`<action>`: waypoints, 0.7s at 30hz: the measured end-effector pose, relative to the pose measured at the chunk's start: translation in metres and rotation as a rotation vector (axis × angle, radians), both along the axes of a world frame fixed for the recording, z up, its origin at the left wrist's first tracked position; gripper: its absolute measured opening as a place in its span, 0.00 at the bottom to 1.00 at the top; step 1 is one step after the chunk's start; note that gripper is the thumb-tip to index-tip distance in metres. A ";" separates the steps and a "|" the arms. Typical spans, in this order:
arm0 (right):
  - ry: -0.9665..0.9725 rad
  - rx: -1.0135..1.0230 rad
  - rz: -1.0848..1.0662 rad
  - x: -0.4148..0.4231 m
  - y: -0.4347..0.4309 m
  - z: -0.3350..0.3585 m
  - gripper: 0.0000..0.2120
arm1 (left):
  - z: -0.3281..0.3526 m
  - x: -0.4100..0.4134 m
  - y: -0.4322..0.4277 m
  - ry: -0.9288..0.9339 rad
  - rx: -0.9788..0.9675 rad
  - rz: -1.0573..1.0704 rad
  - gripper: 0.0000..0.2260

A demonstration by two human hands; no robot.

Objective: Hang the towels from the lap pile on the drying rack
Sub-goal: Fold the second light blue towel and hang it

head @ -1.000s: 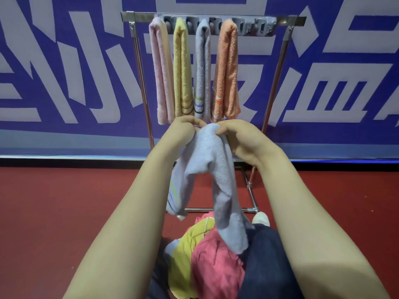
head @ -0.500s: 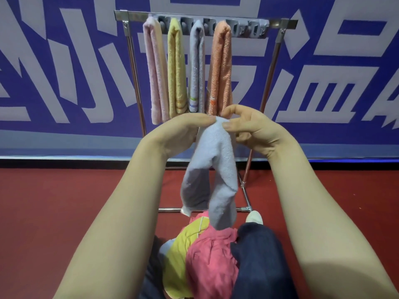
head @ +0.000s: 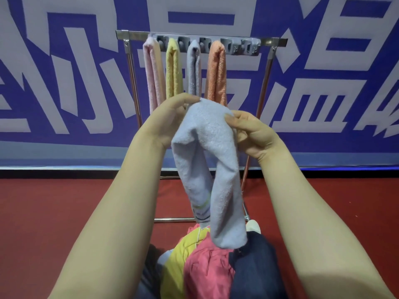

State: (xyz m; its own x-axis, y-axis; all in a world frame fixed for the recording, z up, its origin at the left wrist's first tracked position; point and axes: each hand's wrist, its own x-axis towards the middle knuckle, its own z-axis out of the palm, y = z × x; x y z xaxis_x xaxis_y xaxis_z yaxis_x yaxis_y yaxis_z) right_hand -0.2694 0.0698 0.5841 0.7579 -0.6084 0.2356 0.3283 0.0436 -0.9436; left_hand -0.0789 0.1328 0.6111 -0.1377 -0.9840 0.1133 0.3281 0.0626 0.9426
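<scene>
- Several towels are lying bunched in the lap pile (head: 194, 266);
- left hand (head: 168, 121) and right hand (head: 254, 137) are pinching the pale blue towel (head: 207, 147) at its fold, carrying it higher than a second ago, tails dangling over the pile;
- four hung towels (head: 217, 70) are draping from the drying rack (head: 274, 42) beyond; free clips (head: 241, 47) rightward are probably taking this one next.

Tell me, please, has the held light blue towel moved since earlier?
Yes, the light blue terry towel rose: its top now overlaps the hung orange towel on the metal drying rack.
</scene>
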 end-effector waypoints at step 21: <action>0.068 -0.058 -0.200 -0.009 -0.085 0.088 0.14 | 0.059 -0.008 -0.101 -0.298 0.011 -0.112 0.14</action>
